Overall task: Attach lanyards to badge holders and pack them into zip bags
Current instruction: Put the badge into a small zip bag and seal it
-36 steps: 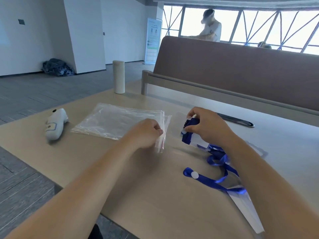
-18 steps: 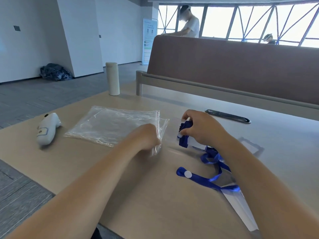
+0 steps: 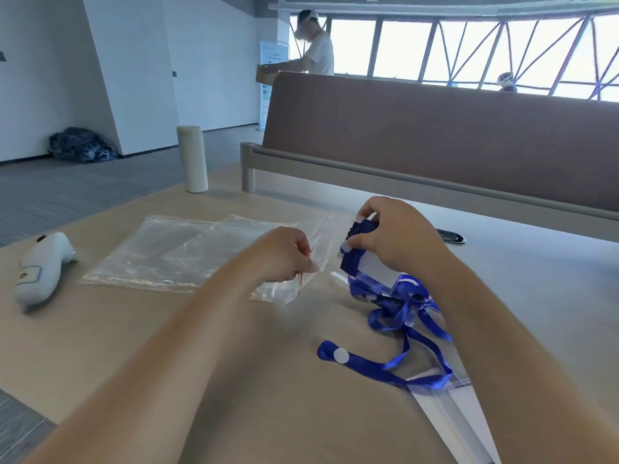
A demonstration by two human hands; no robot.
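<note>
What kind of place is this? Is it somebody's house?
Probably an office or public lounge, not a house: a long work table, a tall padded bench, a wall of big windows and a standing banner.

Bright daylight comes in through the big windows (image 3: 402, 48) at the back. They glow so white that nothing shows outside. The bench (image 3: 110, 336) is lit evenly, with only soft, pale shadows. The picture bends at its edges, so everything near the bottom looks stretched. The corner of the zip bag (image 3: 227, 249) below the left hand (image 3: 284, 259) looks a bit smeared.
</note>
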